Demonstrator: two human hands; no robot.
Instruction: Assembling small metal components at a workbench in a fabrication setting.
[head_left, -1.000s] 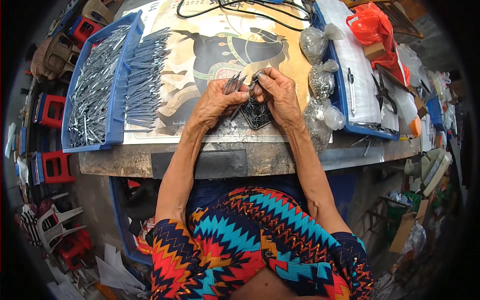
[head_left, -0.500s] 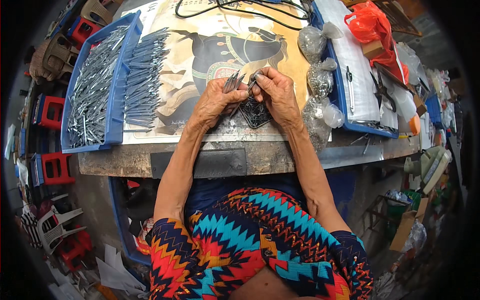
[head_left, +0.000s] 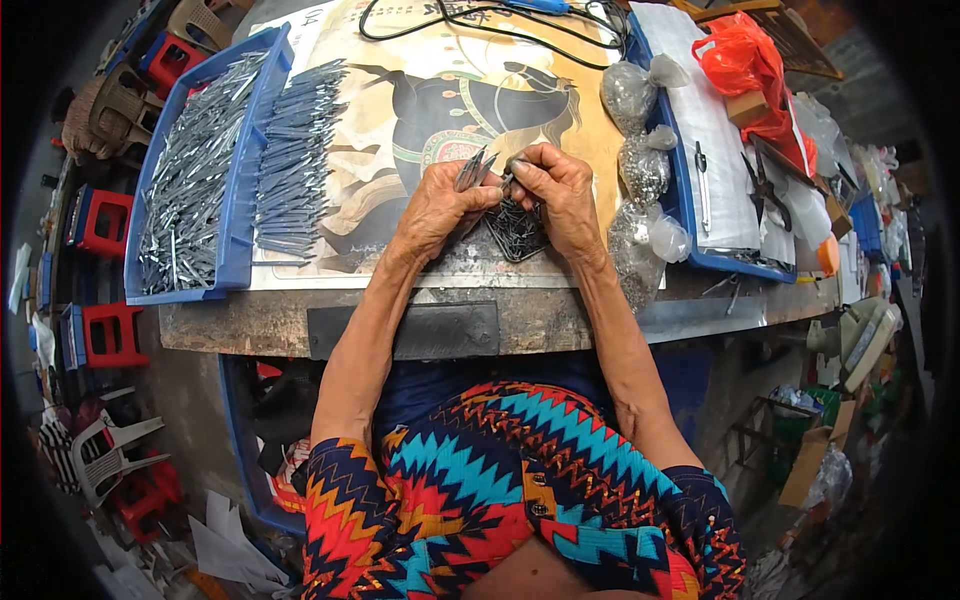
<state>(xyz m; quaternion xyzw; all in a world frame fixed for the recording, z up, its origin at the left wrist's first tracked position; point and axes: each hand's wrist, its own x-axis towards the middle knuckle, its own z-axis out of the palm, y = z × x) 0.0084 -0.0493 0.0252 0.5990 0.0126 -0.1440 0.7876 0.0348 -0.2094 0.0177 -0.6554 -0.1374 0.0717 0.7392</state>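
Note:
My left hand [head_left: 435, 213] is closed round a fanned bunch of slim, pointed grey metal pieces [head_left: 470, 172], their tips sticking up past the fingers. Close beside it, my right hand [head_left: 562, 203] has thumb and index finger pinched together at the end of one piece. Whatever tiny part sits in that pinch is too small to make out. Below the hands lies a small dark tray with small dark metal parts [head_left: 517, 235] in it. To the left, many similar pointed pieces [head_left: 293, 165] are laid in a stacked row on the printed horse sheet [head_left: 430, 110].
A blue tray [head_left: 238, 262] full of loose metal pieces stands at the left. On the right, tied clear bags [head_left: 628, 98] line another blue tray [head_left: 690, 232] holding pliers [head_left: 764, 190] and a drawing compass [head_left: 702, 185]. A black cable [head_left: 400, 37] crosses the back.
The whole view has shifted slightly. Both hands stay close together over the small tray, and the right finger and thumb have changed position a little at the pieces.

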